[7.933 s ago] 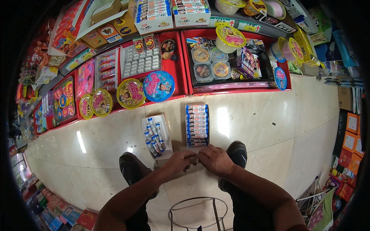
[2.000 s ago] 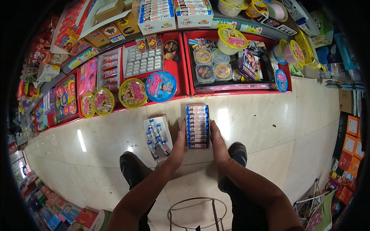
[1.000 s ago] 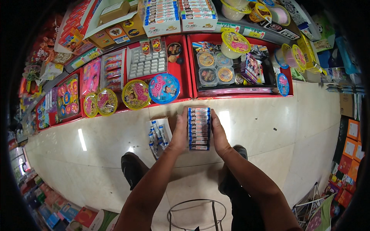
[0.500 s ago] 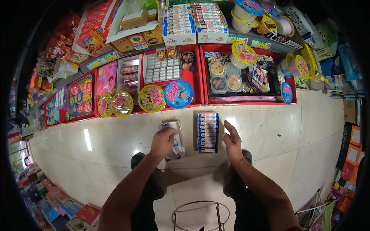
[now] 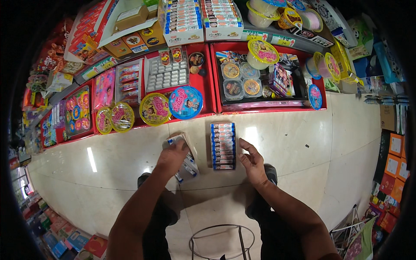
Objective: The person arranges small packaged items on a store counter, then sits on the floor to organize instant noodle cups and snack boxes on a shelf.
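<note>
My left hand (image 5: 171,157) reaches down into a small open box (image 5: 192,151) on the floor, its fingers pinched together. What lies between the fingertips is hidden by the hand. A few white wrapped sticks with blue ends (image 5: 189,170) lie loose and slanted in the box. To the right of the box, a neat stacked block of the same wrapped sticks (image 5: 223,147) sits on the floor. My right hand (image 5: 253,164) hovers just right of that block, not touching it, with thumb and fingers apart and nothing held.
Red display trays (image 5: 212,82) of sweets and toys line the floor ahead, with round yellow-lidded tubs (image 5: 155,109) and a blue-lidded tub (image 5: 185,102) along the front. Two white boxes of wrapped sticks (image 5: 184,38) stand behind. A round metal stool frame (image 5: 222,226) is between my legs.
The small box under my left hand has turned askew, its near end swinging right. My right hand stays open beside the block. The whole view has shifted slightly.
</note>
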`<act>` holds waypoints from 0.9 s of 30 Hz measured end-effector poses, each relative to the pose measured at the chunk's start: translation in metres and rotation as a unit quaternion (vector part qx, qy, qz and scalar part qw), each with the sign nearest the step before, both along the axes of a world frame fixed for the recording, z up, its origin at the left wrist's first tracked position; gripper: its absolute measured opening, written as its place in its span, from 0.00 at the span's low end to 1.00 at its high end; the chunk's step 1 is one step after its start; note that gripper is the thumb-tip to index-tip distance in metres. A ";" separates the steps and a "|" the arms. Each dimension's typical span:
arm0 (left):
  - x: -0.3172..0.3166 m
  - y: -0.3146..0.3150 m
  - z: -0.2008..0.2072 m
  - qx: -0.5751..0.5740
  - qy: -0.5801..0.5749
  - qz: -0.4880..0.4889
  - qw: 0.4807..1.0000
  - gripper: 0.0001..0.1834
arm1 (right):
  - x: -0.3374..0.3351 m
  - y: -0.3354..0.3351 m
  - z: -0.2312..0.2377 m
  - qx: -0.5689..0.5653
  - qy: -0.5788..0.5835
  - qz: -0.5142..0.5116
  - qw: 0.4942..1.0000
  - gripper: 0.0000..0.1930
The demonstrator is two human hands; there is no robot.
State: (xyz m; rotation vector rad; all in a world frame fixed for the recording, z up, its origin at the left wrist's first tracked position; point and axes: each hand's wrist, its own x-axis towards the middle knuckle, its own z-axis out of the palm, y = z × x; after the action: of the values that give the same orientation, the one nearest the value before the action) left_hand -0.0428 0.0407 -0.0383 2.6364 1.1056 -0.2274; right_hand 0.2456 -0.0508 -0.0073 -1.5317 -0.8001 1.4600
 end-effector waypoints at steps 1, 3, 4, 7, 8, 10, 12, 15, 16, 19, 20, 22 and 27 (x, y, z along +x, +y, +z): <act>-0.001 0.005 0.009 -0.009 0.012 -0.009 1.000 0.14 | 0.000 -0.001 -0.001 0.005 0.001 0.004 1.000 0.23; -0.004 0.014 0.028 -0.067 0.012 0.019 0.997 0.11 | 0.000 -0.002 -0.001 0.001 -0.024 0.042 0.999 0.20; -0.006 0.018 0.037 -0.095 0.013 0.033 0.995 0.10 | -0.001 -0.001 0.001 0.000 -0.036 0.060 0.998 0.19; -0.010 0.025 0.057 -0.249 -0.143 0.151 0.946 0.11 | -0.009 0.007 0.010 0.017 -0.021 0.083 0.996 0.18; -0.008 0.025 0.060 -0.322 -0.206 0.205 0.901 0.13 | -0.011 0.010 0.014 0.017 -0.017 0.100 0.995 0.19; 0.005 0.017 0.062 -0.404 -0.256 0.222 0.850 0.15 | -0.020 0.019 0.027 0.063 -0.054 0.128 0.988 0.19; 0.024 0.009 0.072 -0.501 -0.311 0.253 0.767 0.16 | -0.026 0.027 0.037 0.100 -0.086 0.141 0.981 0.19; 0.044 0.012 0.074 -0.517 -0.320 0.228 0.760 0.18 | -0.025 0.036 0.041 0.141 -0.137 0.144 0.970 0.16; 0.048 0.012 0.074 -0.511 -0.329 0.218 0.763 0.17 | -0.020 0.039 0.037 0.153 -0.161 0.149 0.963 0.15; 0.056 0.013 0.070 -0.541 -0.376 0.230 0.716 0.18 | -0.009 0.039 0.025 0.098 -0.088 0.110 0.985 0.12; 0.059 0.013 0.070 -0.550 -0.391 0.234 0.700 0.18 | -0.006 0.039 0.023 0.064 -0.039 0.087 0.993 0.11; 0.064 0.013 0.069 -0.552 -0.416 0.267 0.671 0.16 | -0.003 0.040 0.023 0.013 0.024 0.065 0.998 0.10; 0.069 0.009 0.059 -0.491 -0.437 0.296 0.693 0.12 | 0.001 0.045 0.028 -0.046 0.036 0.082 0.995 0.12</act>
State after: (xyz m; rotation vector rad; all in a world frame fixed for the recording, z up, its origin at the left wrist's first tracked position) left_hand 0.0265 0.0501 0.0205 1.0681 0.9584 0.4323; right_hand 0.2468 -0.0056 0.0206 -1.4991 -0.8426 1.6840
